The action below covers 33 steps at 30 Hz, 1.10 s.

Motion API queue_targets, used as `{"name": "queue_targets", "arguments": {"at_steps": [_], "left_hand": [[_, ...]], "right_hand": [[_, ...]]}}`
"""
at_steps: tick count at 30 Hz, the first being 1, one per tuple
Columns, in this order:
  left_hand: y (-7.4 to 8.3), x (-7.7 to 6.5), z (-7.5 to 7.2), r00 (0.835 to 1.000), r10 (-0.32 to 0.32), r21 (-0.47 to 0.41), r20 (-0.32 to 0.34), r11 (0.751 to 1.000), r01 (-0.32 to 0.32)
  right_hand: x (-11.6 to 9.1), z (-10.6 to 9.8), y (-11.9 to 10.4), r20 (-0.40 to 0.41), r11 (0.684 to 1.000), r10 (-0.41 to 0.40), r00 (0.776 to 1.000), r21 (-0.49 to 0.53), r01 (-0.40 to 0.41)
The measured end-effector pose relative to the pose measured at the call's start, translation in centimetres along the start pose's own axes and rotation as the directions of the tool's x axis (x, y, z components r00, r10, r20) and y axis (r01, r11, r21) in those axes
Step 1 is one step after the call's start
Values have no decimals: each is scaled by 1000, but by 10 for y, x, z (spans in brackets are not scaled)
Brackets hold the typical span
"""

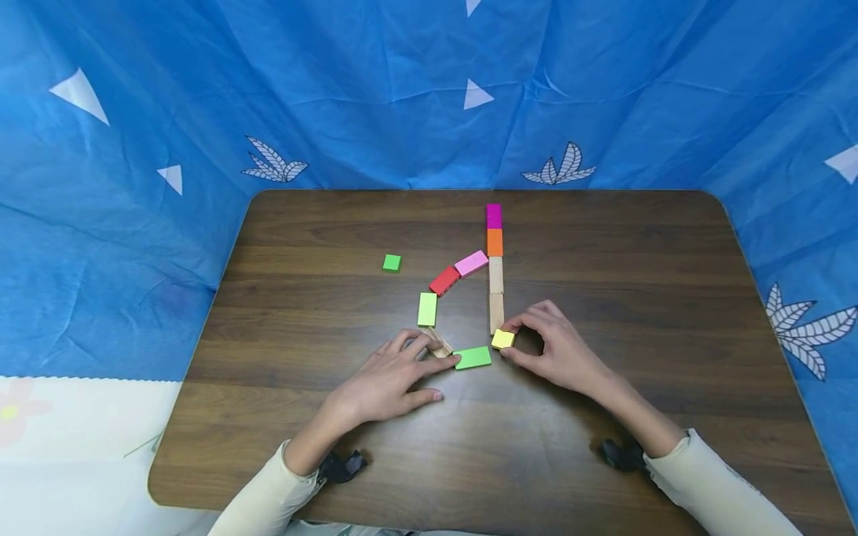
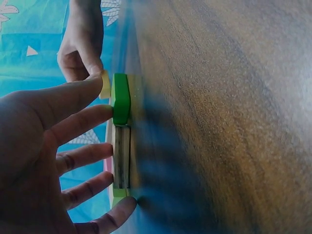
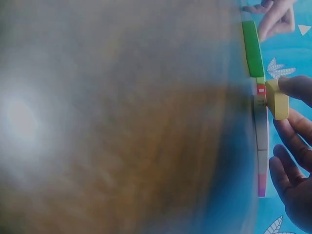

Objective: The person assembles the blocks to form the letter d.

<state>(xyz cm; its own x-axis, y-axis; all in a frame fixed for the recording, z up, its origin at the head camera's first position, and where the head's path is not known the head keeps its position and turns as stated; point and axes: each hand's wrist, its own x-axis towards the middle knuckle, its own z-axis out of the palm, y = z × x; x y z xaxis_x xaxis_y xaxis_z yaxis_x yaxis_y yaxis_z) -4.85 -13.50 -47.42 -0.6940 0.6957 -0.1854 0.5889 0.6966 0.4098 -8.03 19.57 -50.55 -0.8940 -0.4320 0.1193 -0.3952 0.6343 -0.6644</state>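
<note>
My right hand (image 1: pixel 559 350) pinches a small yellow block (image 1: pixel 503 339) between thumb and fingers; the right wrist view shows it raised off the table. It hovers by the lower plain wooden block (image 1: pixel 496 313) and the right end of a green block (image 1: pixel 473 358). Fingers spread, my left hand (image 1: pixel 392 380) touches the green block's left end and an angled plain wooden block (image 1: pixel 439 344), partly hidden beneath the fingers. From there a light green block (image 1: pixel 427 309), a red block (image 1: pixel 445 281) and a pink block (image 1: pixel 472 263) curve up to the straight column.
An upper wooden block (image 1: pixel 496 275), an orange block (image 1: pixel 494 242) and a magenta block (image 1: pixel 494 216) continue the column toward the far edge. A small green block (image 1: pixel 392 263) lies apart on the left of the brown table (image 1: pixel 637 298). Blue cloth (image 1: pixel 402 89) hangs behind.
</note>
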Motion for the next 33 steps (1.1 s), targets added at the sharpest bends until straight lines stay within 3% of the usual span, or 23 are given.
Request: {"name": "queue_targets", "arguments": {"at_steps": [12,26,33], "left_hand": [[-1,-2,2,1000,-13,-4,-7,1000,13],[-1,-1,2,1000,-11,-8,-10,1000,11],[0,-1,2,1000,-10,8,-16,1000,10]], "right_hand": [[-10,10,-1,14,1000,8,1000,-27,-8],[-10,8,-7,50,995,54,997,-82,-50],[-13,7,-7,45,996,34,998,-86,-30]]}}
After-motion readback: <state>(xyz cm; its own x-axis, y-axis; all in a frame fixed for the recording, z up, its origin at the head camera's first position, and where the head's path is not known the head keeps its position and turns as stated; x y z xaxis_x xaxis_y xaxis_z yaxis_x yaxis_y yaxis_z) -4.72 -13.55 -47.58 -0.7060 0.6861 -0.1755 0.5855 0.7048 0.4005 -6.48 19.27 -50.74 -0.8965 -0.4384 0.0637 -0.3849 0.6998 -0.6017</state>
